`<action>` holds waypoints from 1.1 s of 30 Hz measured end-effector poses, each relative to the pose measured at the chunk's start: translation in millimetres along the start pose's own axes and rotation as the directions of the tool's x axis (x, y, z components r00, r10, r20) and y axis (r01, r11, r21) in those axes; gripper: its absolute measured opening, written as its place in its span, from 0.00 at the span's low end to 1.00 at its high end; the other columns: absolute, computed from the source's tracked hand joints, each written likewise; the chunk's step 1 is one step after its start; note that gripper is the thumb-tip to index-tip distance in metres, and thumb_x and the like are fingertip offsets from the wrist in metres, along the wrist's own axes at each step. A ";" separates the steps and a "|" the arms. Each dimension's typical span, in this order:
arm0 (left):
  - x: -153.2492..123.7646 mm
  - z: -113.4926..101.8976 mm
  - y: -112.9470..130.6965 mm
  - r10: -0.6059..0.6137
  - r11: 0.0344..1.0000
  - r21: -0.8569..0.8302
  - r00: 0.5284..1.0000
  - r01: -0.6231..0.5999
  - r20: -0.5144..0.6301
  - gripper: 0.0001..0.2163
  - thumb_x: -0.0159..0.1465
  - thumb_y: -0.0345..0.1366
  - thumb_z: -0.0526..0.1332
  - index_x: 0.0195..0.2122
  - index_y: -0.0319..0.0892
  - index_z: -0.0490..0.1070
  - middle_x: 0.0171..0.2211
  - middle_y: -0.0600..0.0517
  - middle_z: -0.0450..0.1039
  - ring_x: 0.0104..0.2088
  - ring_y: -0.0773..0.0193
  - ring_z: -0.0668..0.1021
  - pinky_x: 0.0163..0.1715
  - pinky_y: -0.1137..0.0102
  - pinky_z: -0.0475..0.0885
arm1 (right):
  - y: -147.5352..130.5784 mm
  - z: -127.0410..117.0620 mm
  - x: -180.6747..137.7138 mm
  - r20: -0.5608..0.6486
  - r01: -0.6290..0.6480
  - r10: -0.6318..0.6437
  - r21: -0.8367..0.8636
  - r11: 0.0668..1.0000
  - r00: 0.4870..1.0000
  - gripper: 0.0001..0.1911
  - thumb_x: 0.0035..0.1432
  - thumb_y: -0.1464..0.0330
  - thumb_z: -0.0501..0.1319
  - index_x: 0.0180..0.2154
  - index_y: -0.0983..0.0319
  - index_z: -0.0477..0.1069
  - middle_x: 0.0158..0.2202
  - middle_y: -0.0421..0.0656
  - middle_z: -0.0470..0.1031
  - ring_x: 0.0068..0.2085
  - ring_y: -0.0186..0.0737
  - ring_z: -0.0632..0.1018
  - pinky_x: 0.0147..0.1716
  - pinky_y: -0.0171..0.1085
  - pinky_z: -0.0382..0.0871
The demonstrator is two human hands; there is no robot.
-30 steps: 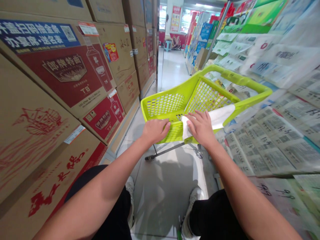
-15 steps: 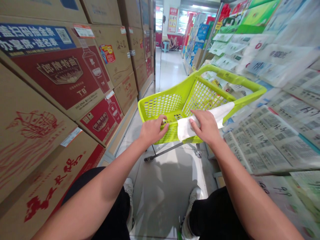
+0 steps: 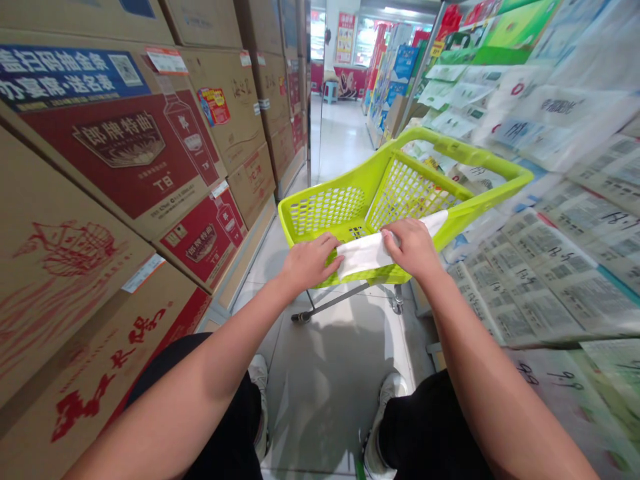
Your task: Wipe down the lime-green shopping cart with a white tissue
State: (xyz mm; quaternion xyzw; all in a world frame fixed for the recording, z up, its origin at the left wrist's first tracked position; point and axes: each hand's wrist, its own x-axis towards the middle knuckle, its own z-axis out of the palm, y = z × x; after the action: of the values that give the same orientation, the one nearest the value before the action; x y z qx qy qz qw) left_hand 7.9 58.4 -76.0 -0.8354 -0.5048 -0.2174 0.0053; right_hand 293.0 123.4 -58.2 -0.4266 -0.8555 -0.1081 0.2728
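Observation:
A lime-green plastic shopping cart [image 3: 330, 210] stands in the aisle in front of my knees, tilted a little. A white cloth [image 3: 367, 253] lies along its near rim. My right hand [image 3: 413, 247] presses down on the cloth with curled fingers. My left hand [image 3: 310, 261] grips the near rim of the cart just left of the cloth, its fingertips touching the cloth's end.
Stacked cardboard cartons [image 3: 115, 160] with red labels wall the left side. Shelves of packaged paper goods [image 3: 565, 220] line the right. The tiled aisle floor [image 3: 340, 140] runs ahead to more displays. My shoes [image 3: 387, 393] rest on the floor below the cart.
The cloth has slid left along the rim under my right hand, and its left end now meets my left hand. The cart has barely shifted.

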 end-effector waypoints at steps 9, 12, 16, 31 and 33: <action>-5.0 6.3 5.7 -0.066 0.976 -0.216 0.903 -0.030 -0.424 0.13 0.74 0.40 0.51 0.53 0.44 0.71 0.57 0.41 0.74 0.60 0.53 0.75 0.60 0.57 0.70 | -58.0 14.2 -1.9 0.000 0.074 -0.074 0.010 0.997 0.997 0.18 0.77 0.60 0.52 0.41 0.58 0.77 0.39 0.47 0.81 0.45 0.50 0.74 0.52 0.49 0.61; -0.9 1.1 -9.3 -0.200 0.978 -0.135 0.886 0.157 -0.418 0.12 0.73 0.38 0.52 0.51 0.45 0.73 0.56 0.44 0.77 0.59 0.51 0.76 0.61 0.54 0.66 | -28.7 9.5 -0.8 -0.009 0.046 -0.046 -0.047 0.998 0.999 0.20 0.76 0.59 0.51 0.37 0.58 0.77 0.36 0.47 0.80 0.43 0.50 0.73 0.50 0.49 0.62; 2.1 -1.9 -32.5 -0.076 0.995 -0.072 0.990 0.068 -0.118 0.19 0.76 0.45 0.48 0.42 0.44 0.78 0.45 0.45 0.83 0.49 0.51 0.80 0.56 0.55 0.68 | 8.8 4.0 -1.4 -0.072 -0.046 0.038 -0.114 0.992 0.997 0.19 0.74 0.61 0.52 0.34 0.57 0.76 0.34 0.48 0.78 0.41 0.51 0.72 0.49 0.50 0.62; -0.6 -3.6 -28.3 0.142 0.989 0.024 0.984 -0.146 0.108 0.26 0.76 0.49 0.47 0.27 0.44 0.75 0.31 0.47 0.81 0.35 0.55 0.80 0.40 0.60 0.63 | 19.9 -0.1 -7.0 -0.077 -0.060 0.052 -0.108 0.992 0.996 0.18 0.74 0.62 0.52 0.34 0.58 0.75 0.34 0.46 0.77 0.40 0.50 0.71 0.48 0.49 0.62; -0.7 -2.9 -24.9 0.153 0.987 0.031 0.983 -0.157 0.106 0.25 0.76 0.50 0.48 0.28 0.45 0.75 0.31 0.47 0.81 0.36 0.54 0.80 0.40 0.60 0.63 | 10.5 4.7 -7.5 -0.123 -0.070 0.057 -0.106 0.992 0.991 0.18 0.74 0.62 0.53 0.34 0.57 0.76 0.34 0.46 0.78 0.41 0.50 0.71 0.49 0.50 0.61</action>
State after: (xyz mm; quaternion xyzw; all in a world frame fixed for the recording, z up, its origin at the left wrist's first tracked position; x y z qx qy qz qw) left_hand -14.4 69.3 -78.9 -0.8820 -0.4419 -0.1629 0.0125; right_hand 303.2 126.7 -66.8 -0.4609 -0.8163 -0.1716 0.3030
